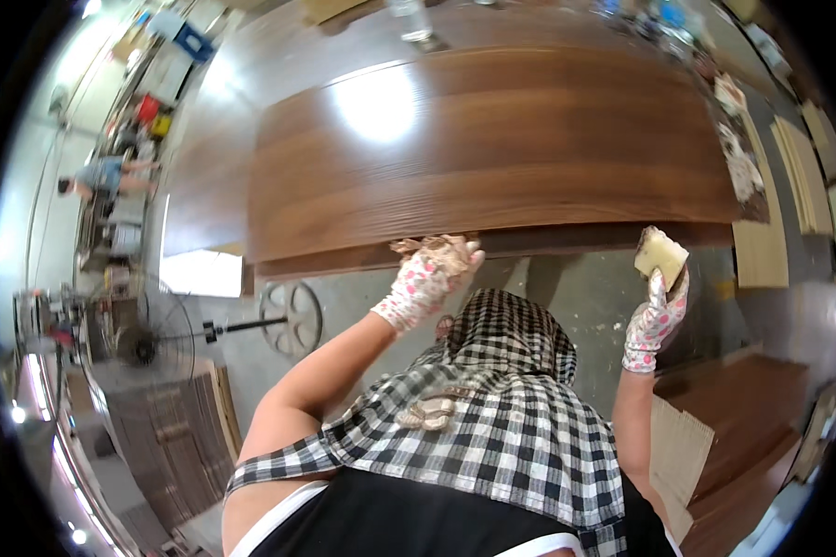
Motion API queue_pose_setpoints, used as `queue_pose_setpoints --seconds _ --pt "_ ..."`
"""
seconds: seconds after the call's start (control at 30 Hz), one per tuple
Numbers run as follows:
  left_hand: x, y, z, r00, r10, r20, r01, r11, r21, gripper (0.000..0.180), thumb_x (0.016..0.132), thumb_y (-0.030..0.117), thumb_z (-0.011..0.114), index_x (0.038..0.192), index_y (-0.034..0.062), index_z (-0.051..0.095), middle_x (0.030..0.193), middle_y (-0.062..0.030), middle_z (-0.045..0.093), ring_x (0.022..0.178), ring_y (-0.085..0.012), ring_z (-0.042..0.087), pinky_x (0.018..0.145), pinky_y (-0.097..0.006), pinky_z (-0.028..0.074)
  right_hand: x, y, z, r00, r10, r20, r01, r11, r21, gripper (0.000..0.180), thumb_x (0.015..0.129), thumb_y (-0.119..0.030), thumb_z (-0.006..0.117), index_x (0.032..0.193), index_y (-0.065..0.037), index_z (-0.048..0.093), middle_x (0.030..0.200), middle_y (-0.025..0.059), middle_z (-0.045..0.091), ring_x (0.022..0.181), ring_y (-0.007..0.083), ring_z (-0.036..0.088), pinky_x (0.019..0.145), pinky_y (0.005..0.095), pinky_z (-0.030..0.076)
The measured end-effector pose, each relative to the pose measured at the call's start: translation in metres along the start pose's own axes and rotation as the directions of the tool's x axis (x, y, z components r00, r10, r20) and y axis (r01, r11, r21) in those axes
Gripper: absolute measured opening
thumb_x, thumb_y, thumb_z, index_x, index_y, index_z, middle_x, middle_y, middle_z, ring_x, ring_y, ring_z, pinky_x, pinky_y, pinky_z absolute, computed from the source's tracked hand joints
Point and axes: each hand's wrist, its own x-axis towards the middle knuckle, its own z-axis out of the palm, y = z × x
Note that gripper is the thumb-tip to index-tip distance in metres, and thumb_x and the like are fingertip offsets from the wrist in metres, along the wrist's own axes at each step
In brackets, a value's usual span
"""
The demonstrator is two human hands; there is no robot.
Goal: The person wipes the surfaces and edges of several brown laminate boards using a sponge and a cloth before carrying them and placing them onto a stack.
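Observation:
A long brown wood-grain board lies across in front of me, with a bright glare spot on its far left part. My left hand, in a white glove with pink dots, is closed on a crumpled brown-stained rag at the board's near edge. Out to the right, my right hand wears a matching glove. Its fingers pinch a pale yellow sponge block with a darkened side, held beside the near right part of the board. The rag partly hides the left fingertips.
Beyond the board, a clear bottle stands on another brown surface. A pedestal fan is at left, its round base on the floor. Stacked panels lie at right. Far left, another person is present.

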Motion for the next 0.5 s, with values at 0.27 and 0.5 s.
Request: queue_pose_setpoints --seconds 0.27,0.5 --pt "-0.123 -0.08 -0.018 0.597 -0.765 -0.242 0.681 0.643 -0.352 0.035 0.089 0.034 0.058 0.104 0.0025 0.056 0.096 -0.014 0.065 0.099 -0.0324 0.058 0.089 -0.04 0.043 -0.016 0.022 0.031 0.948 0.111 0.297 -0.142 0.986 0.084 0.049 0.083 -0.006 0.062 0.128 0.005 0.045 0.117 0.0089 0.055 0.105 0.0153 0.054 0.092 0.0277 0.043" --pt "-0.217 -0.155 -0.011 0.242 -0.65 -0.72 0.184 0.759 -0.624 0.02 0.094 0.01 0.05 0.11 0.0014 0.058 0.085 -0.0055 0.061 0.085 -0.0157 0.061 0.076 -0.028 0.052 -0.01 0.032 0.021 0.95 0.078 0.303 -0.113 0.989 0.097 0.047 0.085 -0.011 0.061 0.127 0.004 0.046 0.116 0.0089 0.056 0.104 0.0157 0.054 0.092 0.0273 0.042"
